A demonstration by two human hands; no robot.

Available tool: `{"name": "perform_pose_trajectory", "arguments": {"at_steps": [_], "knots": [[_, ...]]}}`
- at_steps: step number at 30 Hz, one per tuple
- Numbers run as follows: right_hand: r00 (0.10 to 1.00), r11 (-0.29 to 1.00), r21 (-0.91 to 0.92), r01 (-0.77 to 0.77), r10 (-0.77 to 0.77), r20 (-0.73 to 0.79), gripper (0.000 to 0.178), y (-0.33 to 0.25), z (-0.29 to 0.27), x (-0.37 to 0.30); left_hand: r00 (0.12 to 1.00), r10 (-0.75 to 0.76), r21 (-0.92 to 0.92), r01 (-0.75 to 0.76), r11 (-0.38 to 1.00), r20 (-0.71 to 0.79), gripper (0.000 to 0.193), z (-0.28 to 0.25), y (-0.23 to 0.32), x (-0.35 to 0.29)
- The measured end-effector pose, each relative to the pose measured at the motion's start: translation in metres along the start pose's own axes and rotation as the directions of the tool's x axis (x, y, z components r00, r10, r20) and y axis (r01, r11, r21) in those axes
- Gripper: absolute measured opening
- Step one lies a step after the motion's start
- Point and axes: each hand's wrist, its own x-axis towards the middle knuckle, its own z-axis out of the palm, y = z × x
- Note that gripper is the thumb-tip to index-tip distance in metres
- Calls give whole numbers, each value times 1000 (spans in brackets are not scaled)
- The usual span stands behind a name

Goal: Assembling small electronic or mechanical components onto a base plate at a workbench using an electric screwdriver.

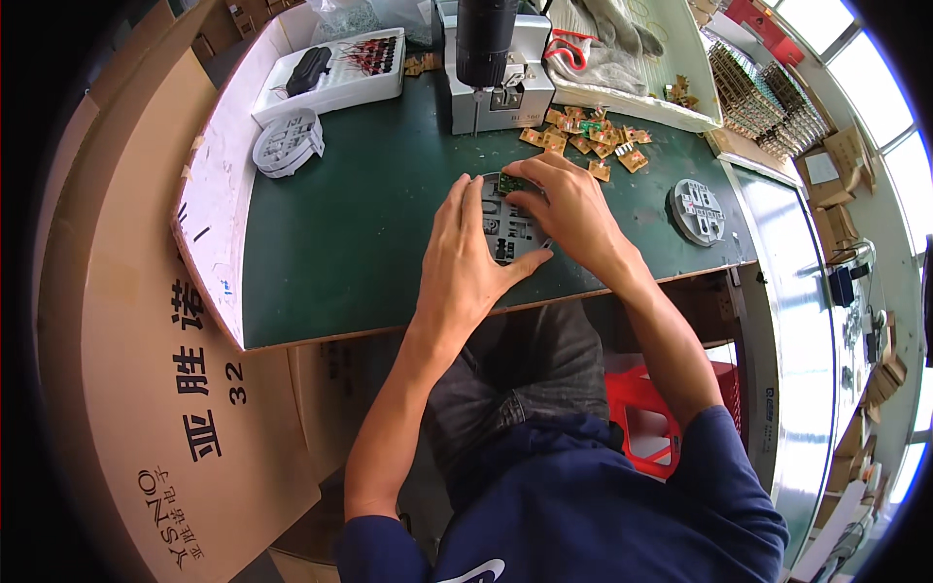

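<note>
A round grey fixture [510,225] with dark cut-outs lies on the green tabletop in front of me. My left hand [457,248] is wrapped around its left and near rim, thumb along the near edge and fingers reaching to the far side. Between the fingers and thumb of my right hand [571,204] is a small green circuit board [508,183], pinched at the far part of the fixture. Whether the board is seated in a slot is hidden by the fingers. Beyond the right hand lies a loose pile of orange-brown circuit boards [595,139].
A grey machine [501,107] with a black cylindrical head [486,44] stands just beyond my hands. Similar round fixtures lie at left [289,146] and right [698,212]. Behind are a white foam tray [335,97] with red-wired parts and a tray [637,105] holding grey gloves [617,70].
</note>
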Motion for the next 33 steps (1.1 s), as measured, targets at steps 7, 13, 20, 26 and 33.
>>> {"name": "perform_pose_trajectory", "arguments": {"at_steps": [7, 13, 20, 26, 33], "knots": [[1000, 998, -57, 16, -15, 7, 32, -7, -3, 1, 1000, -15, -4, 15, 1000, 6, 98, -1, 2, 0], [998, 998, -24, 62, -62, 26, 29, -4, -8, -13, 999, -14, 21, 13, 1000, 36, 92, -4, 5, 1], [996, 996, -14, 93, -93, 7, 24, 0, -10, -9, 997, -37, 43, 34, 999, 75, 86, -7, 8, 2], [971, 973, -66, 220, -212, 115, 19, 11, -16, -3, 998, -22, 61, 18, 998, 60, 84, -5, 8, 1], [950, 952, -95, 290, -275, 149, 25, 10, -22, -4, 998, 1, 95, -7, 995, 60, 84, -4, 4, -1]]}}
